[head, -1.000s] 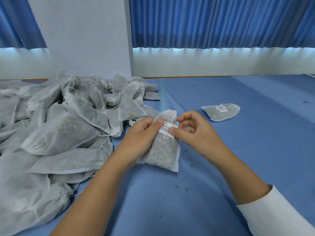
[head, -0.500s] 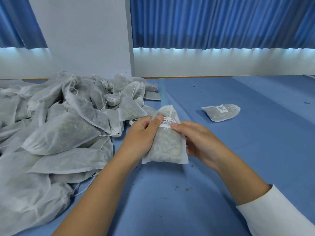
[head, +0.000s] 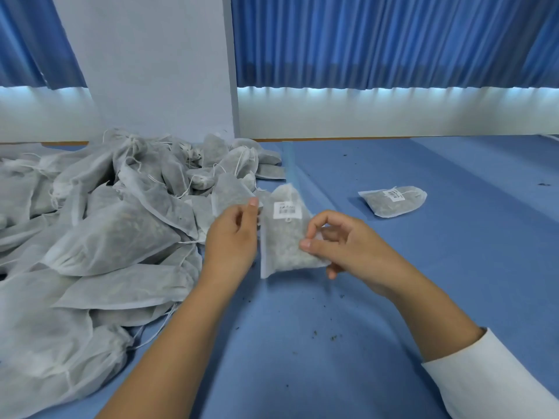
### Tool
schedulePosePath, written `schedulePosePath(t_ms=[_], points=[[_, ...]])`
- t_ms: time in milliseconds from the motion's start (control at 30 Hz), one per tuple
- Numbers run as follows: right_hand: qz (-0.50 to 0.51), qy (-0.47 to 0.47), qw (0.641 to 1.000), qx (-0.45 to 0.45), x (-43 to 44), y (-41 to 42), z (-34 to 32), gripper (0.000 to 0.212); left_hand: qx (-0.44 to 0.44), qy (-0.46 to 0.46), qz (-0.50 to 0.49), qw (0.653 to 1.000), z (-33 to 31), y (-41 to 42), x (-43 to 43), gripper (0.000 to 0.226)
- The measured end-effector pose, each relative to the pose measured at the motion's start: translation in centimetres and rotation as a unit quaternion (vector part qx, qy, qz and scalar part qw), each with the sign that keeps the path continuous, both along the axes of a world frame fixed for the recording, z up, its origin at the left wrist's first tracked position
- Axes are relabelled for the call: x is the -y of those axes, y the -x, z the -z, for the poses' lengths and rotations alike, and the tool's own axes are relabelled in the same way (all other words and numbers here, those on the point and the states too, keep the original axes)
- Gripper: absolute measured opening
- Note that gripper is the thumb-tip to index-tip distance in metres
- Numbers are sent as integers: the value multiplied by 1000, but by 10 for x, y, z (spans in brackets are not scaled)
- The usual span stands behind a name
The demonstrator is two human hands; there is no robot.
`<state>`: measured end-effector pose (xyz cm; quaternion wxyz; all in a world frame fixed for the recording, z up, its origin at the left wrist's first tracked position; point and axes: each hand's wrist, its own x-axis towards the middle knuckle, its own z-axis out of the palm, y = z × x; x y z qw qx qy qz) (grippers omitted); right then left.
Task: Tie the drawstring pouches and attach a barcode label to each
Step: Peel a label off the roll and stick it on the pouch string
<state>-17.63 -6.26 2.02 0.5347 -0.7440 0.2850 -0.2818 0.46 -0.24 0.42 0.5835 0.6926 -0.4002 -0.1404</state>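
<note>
The pouch (head: 287, 237) is in the middle of the view, between the two hands, over the blue tablecloth (head: 363, 343). Its long axis runs away from the person: the narrowed, gathered end points away and the flat bottom seam lies nearest the person. Whether that seam touches the cloth cannot be told. A white barcode label (head: 287, 210) sits on the upper part, facing the camera.

The right hand (head: 341, 246) pinches the pouch's right edge between thumb and forefinger, the other fingers curled loosely behind. The left hand (head: 233, 237) is just beside the left edge, back toward the camera and thumb pointing up; its fingers are hidden, so its grip cannot be told.

To the right, well apart, a second labelled pouch (head: 393, 202) lies flat, long axis across the table. On the left is a heap of unlabelled pouches (head: 106, 231). Dark crumbs speckle the cloth. A white sleeve (head: 490, 376) covers the right forearm.
</note>
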Motion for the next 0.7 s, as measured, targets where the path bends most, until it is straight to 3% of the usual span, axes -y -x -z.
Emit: schedulePosePath(t_ms=[67, 133, 200, 267, 400, 500, 700], points=[[89, -24, 991, 93, 6, 2, -1, 16, 50, 3, -40, 998, 1, -9, 0, 30], [190, -64, 955, 219, 15, 6, -5, 13, 81, -8, -55, 995, 2, -16, -1, 14], [211, -109, 929, 285, 21, 11, -6, 25, 114, -42, -49, 991, 5, -23, 0, 11], [196, -138, 934, 264, 21, 11, -4, 34, 152, -87, -42, 984, 10, -25, 2, 17], [174, -102, 972, 122, 12, 0, 4, 30, 238, -128, -12, 963, 17, -21, -1, 27], [162, -78, 981, 67, 10, -4, 8, 27, 294, -187, 8, 937, 24, -20, 0, 30], [168, -59, 983, 39, 12, -5, 12, 28, 344, -257, 27, 903, 33, -23, 8, 38]])
